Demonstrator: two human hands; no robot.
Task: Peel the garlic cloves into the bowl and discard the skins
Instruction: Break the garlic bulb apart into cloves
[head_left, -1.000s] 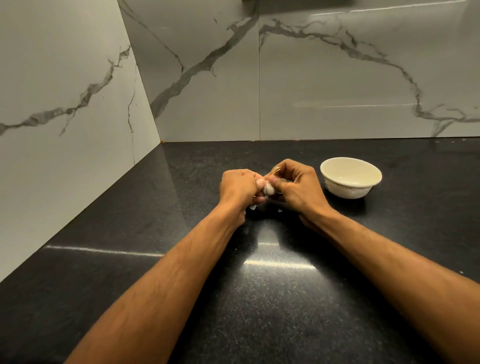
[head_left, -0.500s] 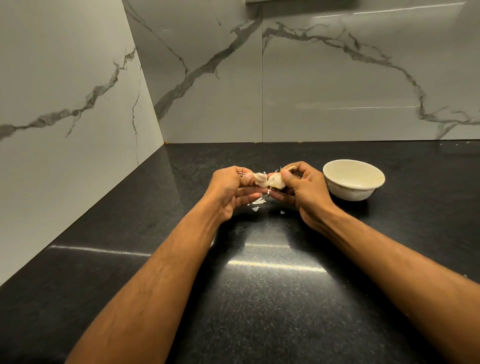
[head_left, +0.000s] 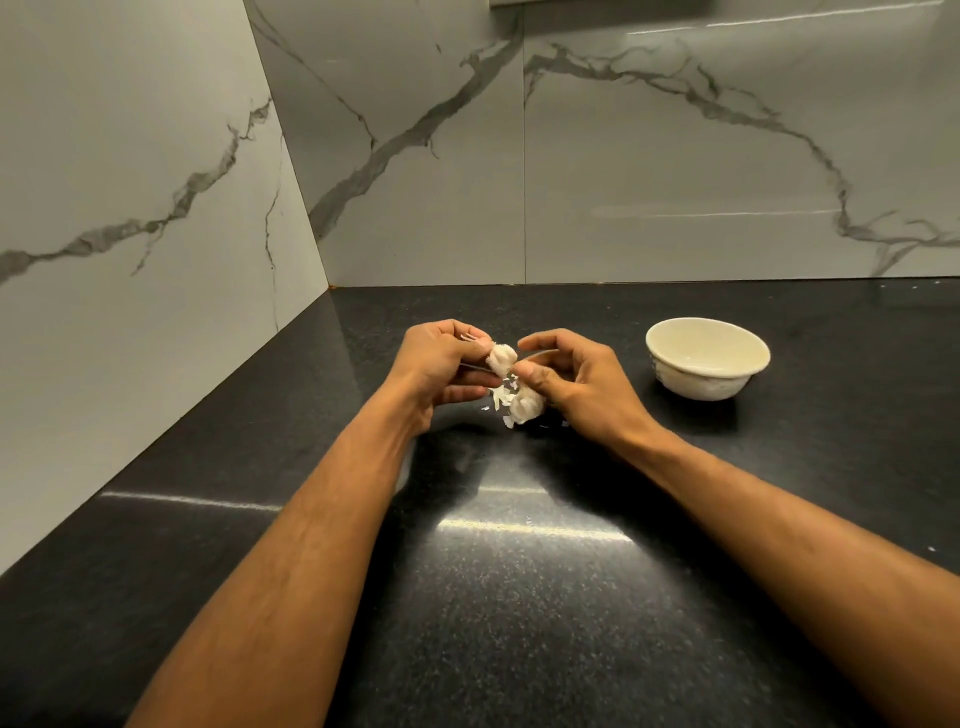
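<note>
My left hand (head_left: 441, 364) pinches a whitish piece of garlic (head_left: 502, 358) between thumb and fingers, just above the black counter. A second garlic piece (head_left: 525, 408) lies on the counter below my right hand (head_left: 576, 382), whose thumb tip sits right above it; the fingers are curled loosely and I cannot tell if they touch it. Thin white skin flakes (head_left: 500, 399) lie scattered between the hands. The cream bowl (head_left: 707, 357) stands to the right of my right hand and looks empty inside.
The black speckled counter (head_left: 519, 571) runs into a corner of marble-look wall tiles (head_left: 156, 208) on the left and at the back. Bright light reflections streak the counter near my forearms.
The hands have drawn apart. The garlic has split into two pieces; one stays in my left hand, the other has dropped to the counter by my right thumb.
</note>
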